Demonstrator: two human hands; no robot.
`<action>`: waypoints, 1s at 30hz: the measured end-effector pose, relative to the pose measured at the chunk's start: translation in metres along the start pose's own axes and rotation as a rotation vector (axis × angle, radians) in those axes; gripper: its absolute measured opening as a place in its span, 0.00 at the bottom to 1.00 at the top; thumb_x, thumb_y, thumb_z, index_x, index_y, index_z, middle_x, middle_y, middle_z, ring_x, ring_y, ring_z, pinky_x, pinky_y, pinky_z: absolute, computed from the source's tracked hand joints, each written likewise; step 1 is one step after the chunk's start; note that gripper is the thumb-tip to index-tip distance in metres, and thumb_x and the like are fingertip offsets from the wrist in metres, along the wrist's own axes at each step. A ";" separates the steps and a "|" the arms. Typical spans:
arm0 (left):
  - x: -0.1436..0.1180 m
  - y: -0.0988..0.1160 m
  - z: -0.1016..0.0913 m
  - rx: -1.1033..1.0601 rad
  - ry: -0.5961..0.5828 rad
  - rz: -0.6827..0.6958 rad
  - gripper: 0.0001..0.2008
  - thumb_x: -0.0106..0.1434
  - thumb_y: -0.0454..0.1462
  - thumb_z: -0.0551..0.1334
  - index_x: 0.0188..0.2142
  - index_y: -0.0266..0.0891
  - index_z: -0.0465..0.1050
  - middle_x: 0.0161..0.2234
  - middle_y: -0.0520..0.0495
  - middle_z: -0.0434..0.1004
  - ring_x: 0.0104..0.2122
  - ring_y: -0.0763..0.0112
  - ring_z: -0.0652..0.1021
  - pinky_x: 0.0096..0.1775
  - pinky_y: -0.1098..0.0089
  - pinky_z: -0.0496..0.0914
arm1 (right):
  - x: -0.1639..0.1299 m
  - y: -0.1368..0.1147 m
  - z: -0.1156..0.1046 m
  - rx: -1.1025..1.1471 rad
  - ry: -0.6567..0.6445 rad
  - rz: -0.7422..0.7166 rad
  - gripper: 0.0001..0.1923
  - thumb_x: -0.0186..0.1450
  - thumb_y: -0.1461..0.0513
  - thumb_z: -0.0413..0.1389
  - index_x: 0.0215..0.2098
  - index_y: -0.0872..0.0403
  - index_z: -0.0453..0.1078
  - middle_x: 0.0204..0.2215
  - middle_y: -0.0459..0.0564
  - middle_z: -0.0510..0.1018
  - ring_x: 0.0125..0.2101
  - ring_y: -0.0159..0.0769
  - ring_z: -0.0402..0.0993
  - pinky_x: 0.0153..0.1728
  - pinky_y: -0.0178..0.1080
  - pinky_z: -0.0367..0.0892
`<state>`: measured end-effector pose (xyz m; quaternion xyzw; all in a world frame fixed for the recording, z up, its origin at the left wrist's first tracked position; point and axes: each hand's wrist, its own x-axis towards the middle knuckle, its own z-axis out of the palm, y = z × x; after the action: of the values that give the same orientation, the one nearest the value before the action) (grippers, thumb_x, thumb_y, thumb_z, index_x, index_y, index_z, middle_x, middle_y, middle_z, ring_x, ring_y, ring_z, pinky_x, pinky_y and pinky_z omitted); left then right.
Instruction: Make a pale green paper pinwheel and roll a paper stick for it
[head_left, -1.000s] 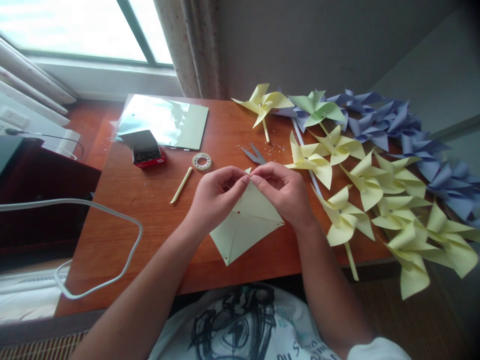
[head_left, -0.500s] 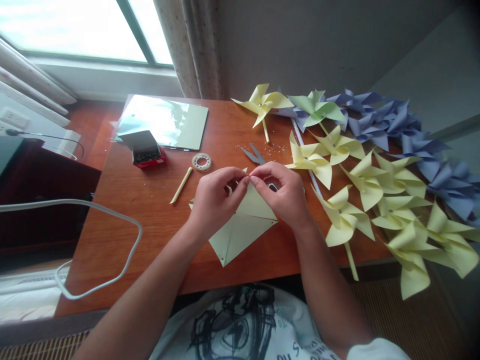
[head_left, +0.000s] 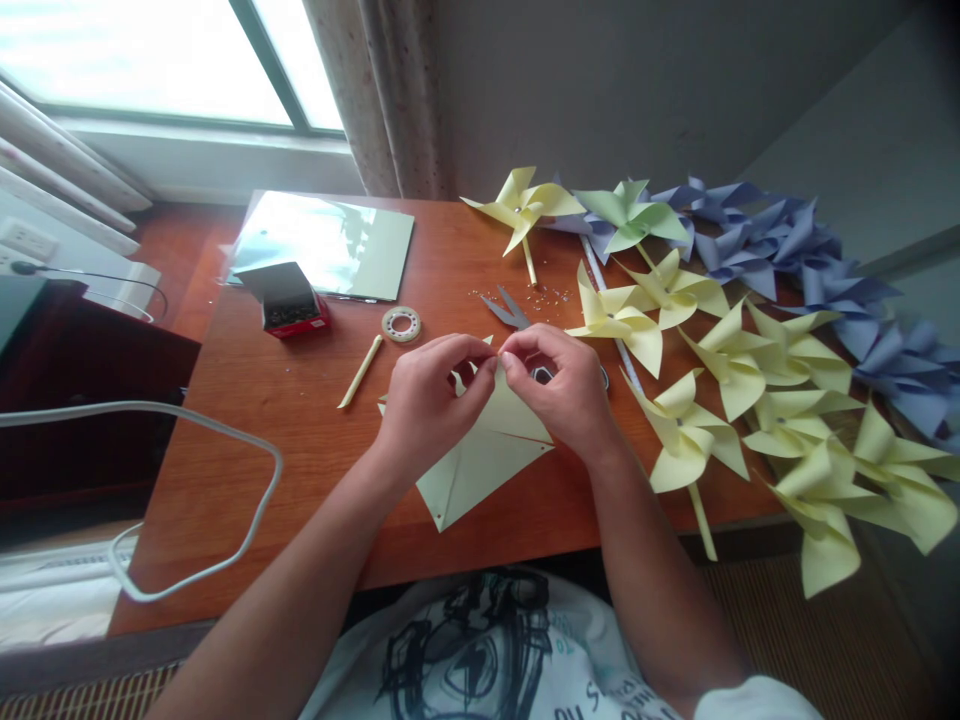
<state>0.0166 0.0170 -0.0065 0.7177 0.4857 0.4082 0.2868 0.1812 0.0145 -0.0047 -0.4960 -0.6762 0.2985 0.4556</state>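
Note:
A pale yellow-green paper square (head_left: pixel 487 470) with slits and small corner holes lies on the table beneath my hands. Over its far part, my left hand (head_left: pixel 439 390) is closed, thumb and index finger pinched together. My right hand (head_left: pixel 559 385) pinches in the same way, its fingertips against those of the left. Whatever sits between the fingertips is too small to make out. Just beyond my right hand lie scissors (head_left: pixel 510 310), blades pointing away, their handles partly covered by the hand. A rolled paper stick (head_left: pixel 361 372) rests left of my left hand.
A tape roll (head_left: pixel 401 324), an open red box (head_left: pixel 295 315) of small dark pieces and a shiny packet of sheets (head_left: pixel 322 240) stand at the left. Several yellow pinwheels (head_left: pixel 694 432) and purple pinwheels (head_left: pixel 795 240) crowd the right. A white cable (head_left: pixel 255 440) loops over the left edge.
My fingertips have shifted slightly, still pinched together. The paper square appears slightly moved to the left, as does the view of the table.

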 end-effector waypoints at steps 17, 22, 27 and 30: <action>0.000 0.004 -0.002 0.014 0.016 -0.052 0.05 0.61 0.32 0.62 0.32 0.38 0.78 0.26 0.50 0.78 0.25 0.74 0.74 0.26 0.74 0.65 | -0.001 0.000 0.000 0.027 -0.041 0.001 0.04 0.64 0.66 0.59 0.32 0.52 0.72 0.29 0.44 0.76 0.31 0.33 0.74 0.33 0.36 0.71; 0.000 0.005 -0.003 -0.002 0.020 -0.065 0.05 0.61 0.32 0.61 0.32 0.38 0.78 0.26 0.50 0.78 0.25 0.74 0.74 0.25 0.75 0.66 | 0.000 0.000 0.000 0.057 -0.024 0.027 0.03 0.65 0.65 0.59 0.32 0.52 0.72 0.29 0.44 0.77 0.31 0.33 0.75 0.34 0.36 0.73; -0.001 0.005 -0.003 -0.049 0.008 -0.072 0.04 0.62 0.33 0.63 0.32 0.38 0.78 0.26 0.50 0.78 0.25 0.73 0.74 0.24 0.75 0.66 | -0.001 0.000 0.000 0.057 -0.019 0.052 0.03 0.65 0.63 0.59 0.32 0.51 0.72 0.30 0.44 0.78 0.32 0.34 0.76 0.34 0.37 0.74; -0.001 0.004 -0.003 -0.047 0.005 -0.060 0.04 0.62 0.33 0.63 0.32 0.38 0.77 0.25 0.50 0.77 0.25 0.73 0.74 0.24 0.75 0.66 | -0.001 0.000 -0.001 0.058 -0.024 0.047 0.02 0.65 0.63 0.59 0.33 0.51 0.72 0.31 0.44 0.78 0.32 0.34 0.76 0.34 0.37 0.74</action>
<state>0.0151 0.0150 -0.0022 0.6948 0.4980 0.4127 0.3145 0.1817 0.0134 -0.0045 -0.4945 -0.6609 0.3347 0.4546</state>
